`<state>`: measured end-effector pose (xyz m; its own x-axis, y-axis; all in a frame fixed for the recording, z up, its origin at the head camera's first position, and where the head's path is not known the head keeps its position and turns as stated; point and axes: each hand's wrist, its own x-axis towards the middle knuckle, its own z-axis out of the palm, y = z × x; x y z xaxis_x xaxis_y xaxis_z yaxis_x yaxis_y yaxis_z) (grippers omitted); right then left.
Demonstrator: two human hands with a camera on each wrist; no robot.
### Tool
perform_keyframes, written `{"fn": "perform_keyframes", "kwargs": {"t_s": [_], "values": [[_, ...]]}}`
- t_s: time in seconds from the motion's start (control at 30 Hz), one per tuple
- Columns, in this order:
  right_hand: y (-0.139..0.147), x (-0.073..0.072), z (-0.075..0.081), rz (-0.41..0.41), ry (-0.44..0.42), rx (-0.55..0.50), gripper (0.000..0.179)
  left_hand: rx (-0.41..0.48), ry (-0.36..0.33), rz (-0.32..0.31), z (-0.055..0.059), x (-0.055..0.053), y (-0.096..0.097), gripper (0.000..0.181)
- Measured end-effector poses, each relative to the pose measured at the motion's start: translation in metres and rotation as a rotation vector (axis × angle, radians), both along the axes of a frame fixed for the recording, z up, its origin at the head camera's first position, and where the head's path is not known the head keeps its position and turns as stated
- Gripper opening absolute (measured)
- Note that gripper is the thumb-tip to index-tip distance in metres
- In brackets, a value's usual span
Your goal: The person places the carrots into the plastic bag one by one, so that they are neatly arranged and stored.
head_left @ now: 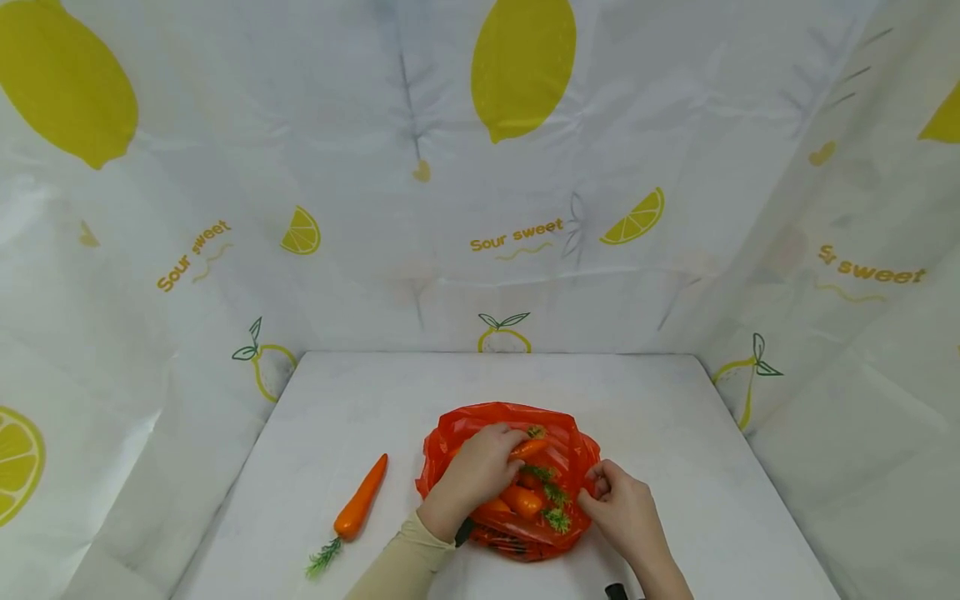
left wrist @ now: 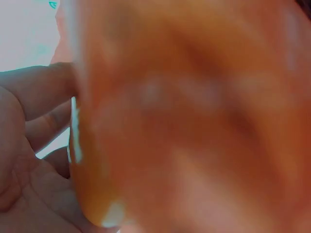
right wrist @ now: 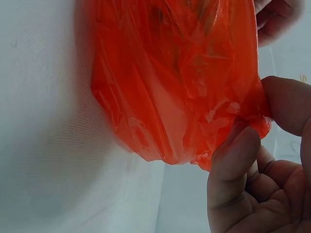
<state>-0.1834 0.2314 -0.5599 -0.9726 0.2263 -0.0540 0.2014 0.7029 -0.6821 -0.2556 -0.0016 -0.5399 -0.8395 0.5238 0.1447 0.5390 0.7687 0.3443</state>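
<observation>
A red plastic bag (head_left: pixel 498 412), its mouth spread wide, holds several orange carrots (head_left: pixel 522 502) with green tufts. My left hand (head_left: pixel 480 467) reaches into it from the left and holds a carrot (head_left: pixel 531 450) between thumb and fingers. Up close in the left wrist view, a shiny orange surface (left wrist: pixel 92 194) lies along the palm, and blurred orange fills most of that picture. My right hand (head_left: pixel 622 504) pinches the bag's right edge between thumb and fingers; the right wrist view shows the crumpled film (right wrist: pixel 228 109) in that pinch.
One loose carrot (head_left: pixel 360 504) with a green top lies on the white table (head_left: pixel 360 392) left of the bag. A lemon-printed white sheet (head_left: pixel 360 192) hangs behind the table and along both sides. A black object (head_left: pixel 617 591) shows by the right wrist.
</observation>
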Motion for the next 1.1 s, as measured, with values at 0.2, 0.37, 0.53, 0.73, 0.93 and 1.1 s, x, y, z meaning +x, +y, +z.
{"fn": "perform_keyframes", "kwargs": {"t_s": [0.2, 0.37, 0.53, 0.73, 0.93, 1.1], "values": [[0.000, 0.000, 0.000, 0.007, 0.024, 0.006, 0.018, -0.062, 0.114, 0.041, -0.003, -0.004, -0.003, 0.038], [0.000, 0.001, 0.001, 0.008, 0.024, 0.011, 0.019, -0.099, 0.149, 0.058, -0.010, -0.008, -0.002, 0.035], [-0.001, 0.001, 0.002, 0.012, 0.017, 0.000, 0.019, -0.169, 0.180, 0.067, -0.016, -0.010, -0.001, 0.036], [-0.001, 0.000, 0.001, 0.016, 0.018, 0.007, 0.020, -0.237, 0.153, 0.039, -0.019, -0.010, 0.001, 0.043], [-0.001, 0.001, 0.003, 0.017, 0.023, 0.015, 0.019, -0.206, 0.138, 0.020, -0.021, -0.010, 0.000, 0.036], [-0.002, 0.002, 0.004, 0.021, 0.022, 0.011, 0.019, -0.162, 0.167, 0.008, -0.020, -0.010, -0.002, 0.032]]}}
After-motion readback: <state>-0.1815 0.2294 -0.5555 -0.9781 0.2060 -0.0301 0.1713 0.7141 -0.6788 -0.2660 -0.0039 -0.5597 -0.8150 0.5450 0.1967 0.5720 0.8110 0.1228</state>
